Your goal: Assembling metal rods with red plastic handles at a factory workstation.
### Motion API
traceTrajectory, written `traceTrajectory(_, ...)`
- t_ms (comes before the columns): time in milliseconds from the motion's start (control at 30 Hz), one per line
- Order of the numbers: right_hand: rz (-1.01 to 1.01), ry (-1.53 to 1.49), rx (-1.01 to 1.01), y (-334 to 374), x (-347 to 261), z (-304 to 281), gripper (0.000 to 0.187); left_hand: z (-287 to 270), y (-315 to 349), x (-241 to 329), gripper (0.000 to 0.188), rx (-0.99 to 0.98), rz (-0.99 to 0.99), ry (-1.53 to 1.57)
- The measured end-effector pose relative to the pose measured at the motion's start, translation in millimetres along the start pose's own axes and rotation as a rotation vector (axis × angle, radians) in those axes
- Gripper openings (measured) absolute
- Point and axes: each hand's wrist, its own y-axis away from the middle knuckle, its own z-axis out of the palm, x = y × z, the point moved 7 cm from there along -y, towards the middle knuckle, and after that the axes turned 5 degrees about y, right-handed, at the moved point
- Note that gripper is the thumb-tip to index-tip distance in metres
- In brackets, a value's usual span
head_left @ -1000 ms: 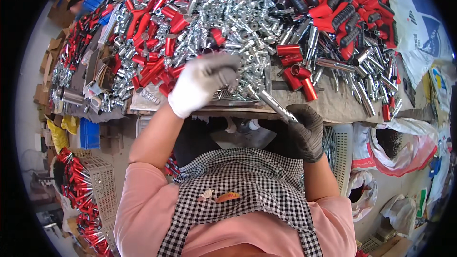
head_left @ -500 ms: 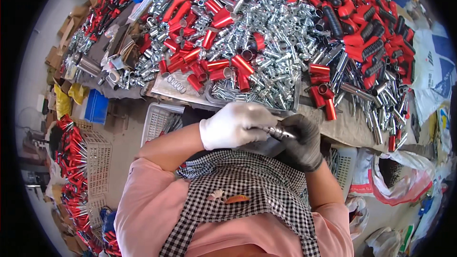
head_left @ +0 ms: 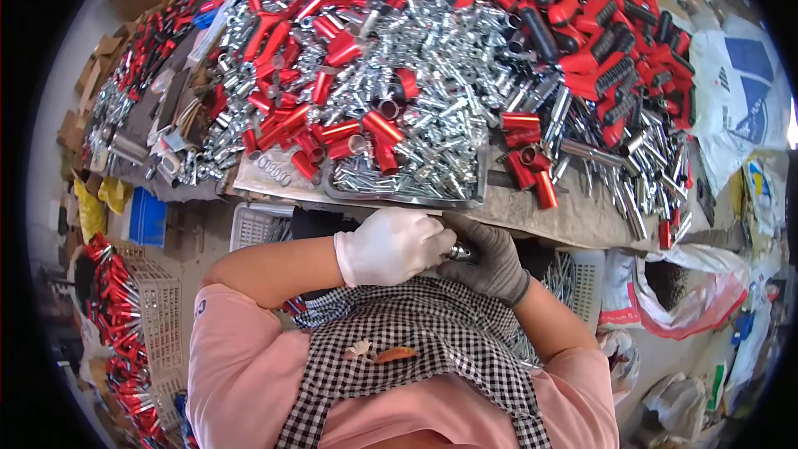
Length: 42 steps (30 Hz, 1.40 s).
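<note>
In front of my apron, at the near edge of the table, both gloved hands are together. My left hand [head_left: 394,247], in a white glove, is closed with its fingertips against one end of a small shiny metal fitting [head_left: 460,252]. Around the other side of that fitting my right hand [head_left: 492,261], in a dark grey glove, is closed too. Most of the fitting is hidden by the fingers. Just beyond my hands, a clear tray [head_left: 407,198] heaped with small silver metal parts [head_left: 440,129] stands at the table edge.
Red tubes [head_left: 287,126] and a coil spring [head_left: 273,170] lie left of the tray. Red-and-black handles [head_left: 607,58] and silver tubes [head_left: 636,199] pile up at right. Crates [head_left: 158,299] of red parts stand on the floor at left, an open white sack [head_left: 682,291] at right.
Both hands have moved slightly down and closer to my body with the metal fitting, and less of it shows now. The whole view has shifted, with the table's contents sliding left.
</note>
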Motion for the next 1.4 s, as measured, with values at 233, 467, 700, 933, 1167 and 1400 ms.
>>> traceTrajectory(233,0.288,-0.228,0.303,30,43,-28,0.038,-1,-73,-36,0.038,-0.48,-0.167,0.163)
traceTrajectory(467,0.35,-0.191,0.425,53,56,-52,0.031,20,-244,-29,0.046,-0.105,-0.075,-0.13)
traceTrajectory(700,0.453,-0.083,0.341,53,60,-45,0.035,94,-308,-64,0.022,-0.09,-0.053,-0.37)
traceTrajectory(933,0.355,-0.179,0.387,53,62,-39,0.033,-26,-199,-69,0.058,0.129,-0.337,0.624)
traceTrajectory(1167,0.299,-0.38,0.403,53,51,-31,0.034,-28,-56,-94,0.026,0.535,-0.58,1.483)
traceTrajectory(1400,0.27,-0.342,0.443,50,41,-23,0.033,-42,0,-84,0.073,0.904,-0.339,1.639)
